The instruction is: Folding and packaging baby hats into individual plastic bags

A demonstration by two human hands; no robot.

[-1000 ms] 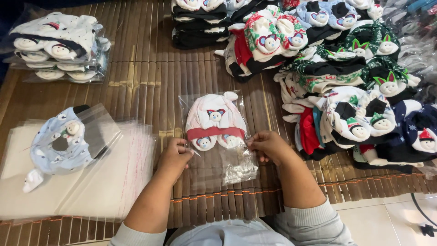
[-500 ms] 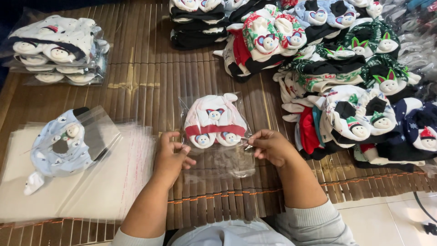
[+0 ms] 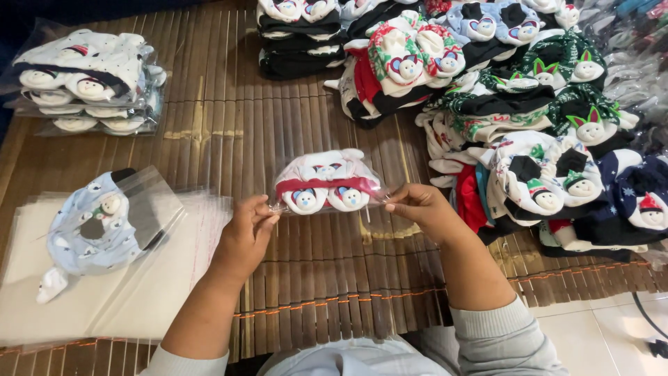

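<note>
My left hand [image 3: 247,233] and right hand [image 3: 417,209] pinch the ends of the clear bag [image 3: 327,188] holding white-and-red snowman socks, above the bamboo mat [image 3: 313,278]. Finished packs [image 3: 87,80] are stacked far left; a big unbagged sock pile [image 3: 529,125] remains right. Blue socks [image 3: 94,226] lie on spare bags [image 3: 139,292]. Nothing blocks me.
</note>
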